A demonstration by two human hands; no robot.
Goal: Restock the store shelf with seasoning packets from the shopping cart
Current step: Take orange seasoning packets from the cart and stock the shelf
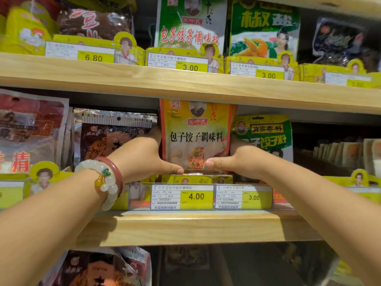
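Fingers of the left hand and right hand clasp the upright orange-yellow plastic seasoning packet on the wooden middle shelf; uneven release could topple it forward.

Yellow price tags along the wooden shelf edges, beaded bracelets on one wrist.

upper shelf: green seasoning pkts, price tags 6.80, 3.00
middle shelf: orange seasoning pkt upright, green pkt just beside, 4.00 tag
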